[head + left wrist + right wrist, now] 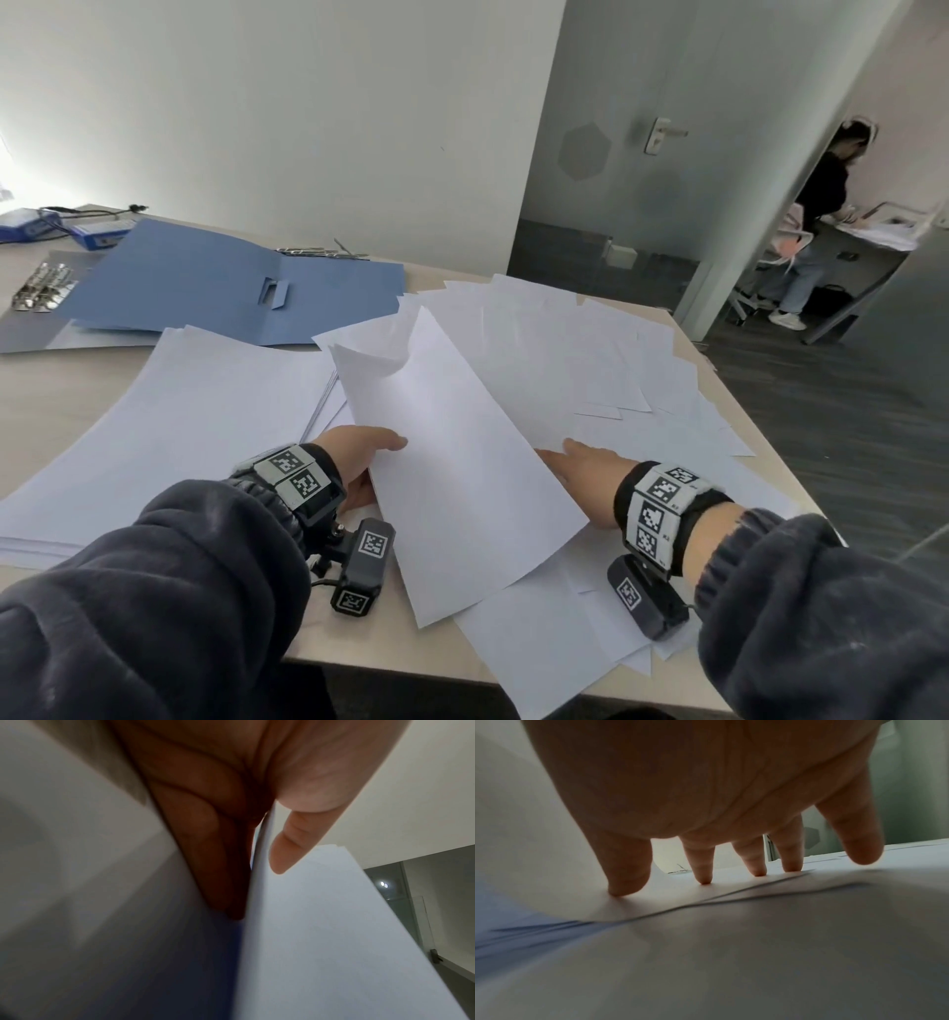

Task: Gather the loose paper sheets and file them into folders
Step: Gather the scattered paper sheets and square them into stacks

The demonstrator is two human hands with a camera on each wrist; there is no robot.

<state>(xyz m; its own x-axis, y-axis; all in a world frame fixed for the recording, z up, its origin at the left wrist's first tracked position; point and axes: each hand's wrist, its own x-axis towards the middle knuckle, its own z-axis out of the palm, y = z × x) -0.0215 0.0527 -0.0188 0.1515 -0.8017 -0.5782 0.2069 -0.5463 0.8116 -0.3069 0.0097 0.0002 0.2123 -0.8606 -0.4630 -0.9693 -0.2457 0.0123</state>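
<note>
My left hand (pixel 377 457) pinches a few white sheets (pixel 457 473) at their left edge and holds them tilted above the table. In the left wrist view its thumb (pixel 287 850) lies on top of the sheets (pixel 334 933), with the fingers (pixel 210 845) beneath. My right hand (pixel 572 457) is spread flat just right of those sheets, and its fingertips (pixel 704 876) press on the scattered loose sheets (pixel 590 349). A neater stack of paper (pixel 179 426) lies at the left. An open blue folder (pixel 231 288) lies behind that stack.
Metal binder clips (pixel 41 290) and blue boxes (pixel 97 234) sit at the far left, and metal fasteners (pixel 323 252) lie behind the folder. The table edge (pixel 719 370) runs along the right. A person (pixel 816 216) stands beyond the open door (pixel 642 154).
</note>
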